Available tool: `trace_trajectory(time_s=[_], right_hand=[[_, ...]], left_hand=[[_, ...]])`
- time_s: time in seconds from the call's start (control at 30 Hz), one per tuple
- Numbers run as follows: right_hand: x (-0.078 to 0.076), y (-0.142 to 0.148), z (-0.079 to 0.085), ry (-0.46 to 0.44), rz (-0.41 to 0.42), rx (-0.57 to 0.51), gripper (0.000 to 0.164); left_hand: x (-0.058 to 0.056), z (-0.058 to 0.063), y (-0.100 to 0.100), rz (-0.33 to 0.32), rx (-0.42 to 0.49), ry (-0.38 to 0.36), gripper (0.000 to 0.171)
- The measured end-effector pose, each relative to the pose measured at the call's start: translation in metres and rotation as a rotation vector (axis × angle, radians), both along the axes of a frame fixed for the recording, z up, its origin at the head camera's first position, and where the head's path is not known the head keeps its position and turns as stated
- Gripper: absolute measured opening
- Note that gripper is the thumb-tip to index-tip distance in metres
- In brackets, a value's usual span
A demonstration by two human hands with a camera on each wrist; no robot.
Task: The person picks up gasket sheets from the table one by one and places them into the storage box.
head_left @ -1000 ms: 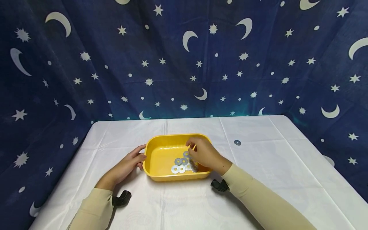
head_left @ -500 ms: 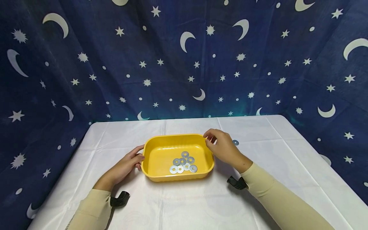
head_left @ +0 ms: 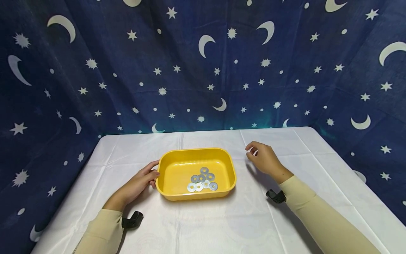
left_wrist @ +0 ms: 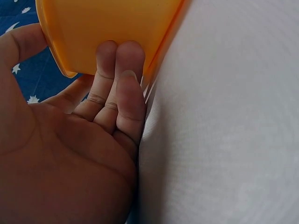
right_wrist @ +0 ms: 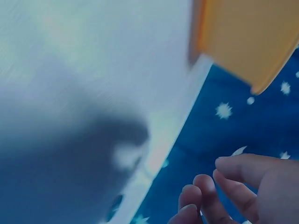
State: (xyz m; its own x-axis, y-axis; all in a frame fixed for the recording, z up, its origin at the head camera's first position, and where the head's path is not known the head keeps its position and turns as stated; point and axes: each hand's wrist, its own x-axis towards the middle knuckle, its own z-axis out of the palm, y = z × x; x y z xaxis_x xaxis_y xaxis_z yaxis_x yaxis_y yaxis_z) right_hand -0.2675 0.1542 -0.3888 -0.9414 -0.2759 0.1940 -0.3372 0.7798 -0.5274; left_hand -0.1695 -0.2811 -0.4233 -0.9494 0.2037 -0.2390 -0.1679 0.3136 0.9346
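Observation:
A shallow yellow plastic tray point(head_left: 196, 196) stands on the table, with several grey metal washers point(head_left: 204, 179) lying flat in it, some overlapping. My left hand point(head_left: 139, 181) holds the tray's left end. Its thumb is at the rim, and fingertips point(left_wrist: 129, 56) press the outer wall. Right of the tray, my right hand point(head_left: 265, 158) is over the cloth, fingers loosely curved and holding nothing. In the right wrist view a dark washer point(right_wrist: 115, 206) lies on the cloth near the fingertips; in the head view the hand hides it.
A white cloth point(head_left: 209, 225) covers the table. Behind and at the sides hangs a dark blue curtain point(head_left: 184, 98) with moons and stars. Both forearms wear beige sleeves and black wrist cameras.
My right hand has come out of the tray, crossed its right rim and moved right over the loose washer, now covered in the head view. The left hand stays on the tray.

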Motion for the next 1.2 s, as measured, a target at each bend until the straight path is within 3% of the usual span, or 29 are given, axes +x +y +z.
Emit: trace_trajectory(time_s=[0.67, 1.2], right_hand=[[-0.025, 0.044, -0.02, -0.229, -0.043, 0.102, 0.026], [-0.03, 0.049, -0.015, -0.375, -0.044, 0.104, 0.026]], left_hand=[[0.0, -0.002, -0.001, -0.007, 0.011, 0.007, 0.058], [0.0, -0.001, -0.001, -0.007, 0.015, 0.002, 0.058]])
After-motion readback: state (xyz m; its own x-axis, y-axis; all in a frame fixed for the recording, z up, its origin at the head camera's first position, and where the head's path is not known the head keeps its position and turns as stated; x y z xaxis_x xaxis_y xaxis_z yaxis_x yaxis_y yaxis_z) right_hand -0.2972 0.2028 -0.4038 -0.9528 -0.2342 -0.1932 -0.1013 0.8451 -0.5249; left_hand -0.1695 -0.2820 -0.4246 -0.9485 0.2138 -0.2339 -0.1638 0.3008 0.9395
